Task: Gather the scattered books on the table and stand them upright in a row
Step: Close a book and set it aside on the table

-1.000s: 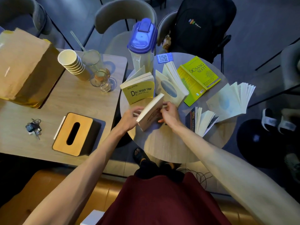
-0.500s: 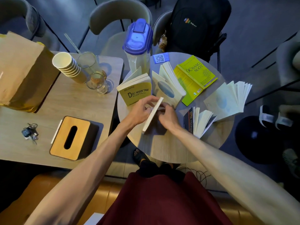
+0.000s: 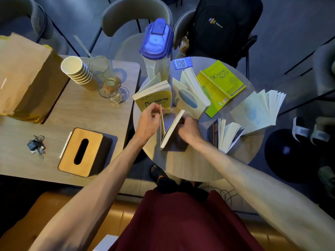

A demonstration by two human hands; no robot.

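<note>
Closed half a second ago, the cream book (image 3: pixel 171 130) now stands splayed in a V toward the round table's (image 3: pixel 183 163) left edge. Your left hand (image 3: pixel 149 121) pinches its cover; your right hand (image 3: pixel 188 128) grips the pages. It likely stands unaided soon.

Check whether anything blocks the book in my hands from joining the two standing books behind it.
Nothing visible does. The held book, pinched by the left hand and right hand, stands just before the yellow book and white book; only the fingers lie between.
</note>
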